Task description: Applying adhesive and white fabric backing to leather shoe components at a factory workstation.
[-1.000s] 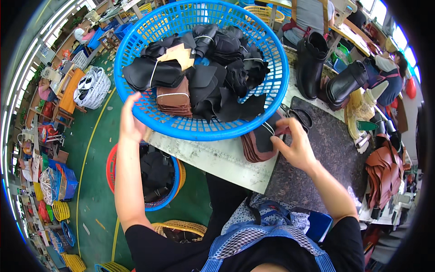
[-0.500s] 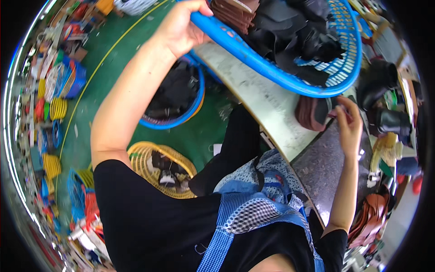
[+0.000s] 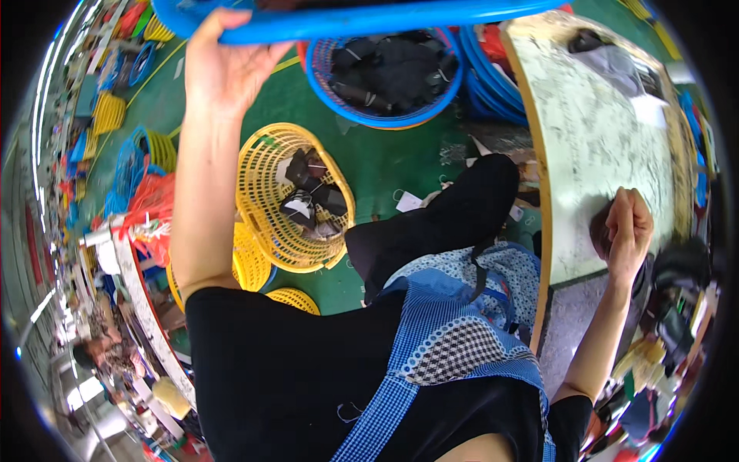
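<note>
Curving blue, the basket (image 3: 385, 25) is clamped by left hand (image 3: 223, 77), right hand's (image 3: 631, 227) grip unclear.

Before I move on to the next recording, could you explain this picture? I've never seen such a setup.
There is no machine: these are a person's bare hands, seen by a wide camera on the head, looking down, so straight edges bend.

The left hand has a grip on the rim of a large blue basket. The right hand is curled at a dark brown piece on the pale table; whether it grips it, I cannot tell. A dark mat lies nearer the body. A yellow basket stands on the floor.
</note>
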Available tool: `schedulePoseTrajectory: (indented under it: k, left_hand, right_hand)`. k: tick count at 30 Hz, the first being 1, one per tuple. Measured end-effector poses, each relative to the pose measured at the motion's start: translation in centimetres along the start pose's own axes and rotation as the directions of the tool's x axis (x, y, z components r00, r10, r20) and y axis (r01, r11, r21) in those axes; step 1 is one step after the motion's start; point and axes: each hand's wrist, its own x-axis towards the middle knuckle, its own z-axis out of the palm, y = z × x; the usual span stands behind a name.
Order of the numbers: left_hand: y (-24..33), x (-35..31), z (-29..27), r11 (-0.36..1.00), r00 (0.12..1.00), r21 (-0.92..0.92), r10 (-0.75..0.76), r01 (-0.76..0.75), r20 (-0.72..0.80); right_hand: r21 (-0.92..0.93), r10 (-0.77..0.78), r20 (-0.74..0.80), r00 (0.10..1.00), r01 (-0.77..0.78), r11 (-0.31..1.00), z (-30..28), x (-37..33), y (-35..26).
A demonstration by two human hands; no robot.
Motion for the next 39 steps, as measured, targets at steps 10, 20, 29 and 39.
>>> schedulePoseTrajectory:
  k: [10,20,29,39]
  left_hand:
    - [-10.4,-13.5,-20.9,0.954,0.744,0.073,0.273,-0.290,-0.610]
    - [-21.2,-21.7,-24.6,0.873,0.577,-0.227,0.074,-0.433,-0.814]
    - [-26.0,-20.9,-30.3,0.830,0.587,-0.288,0.058,-0.478,-0.808]
    - [-41.9,-8.0,-39.6,0.694,0.303,-0.405,-0.273,-0.595,-0.913]
  right_hand:
    - [-0.137,0.180,0.213,0.960,-0.153,0.979,7.5,3.3,3.9]
    - [-0.214,0.061,0.244,0.968,-0.008,0.977,5.2,3.3,6.2]
    - [-0.122,0.072,0.152,0.986,-0.054,0.991,6.8,3.1,5.5]
    - [-0.222,0.107,0.004,0.994,-0.103,0.970,6.9,3.4,7.2]
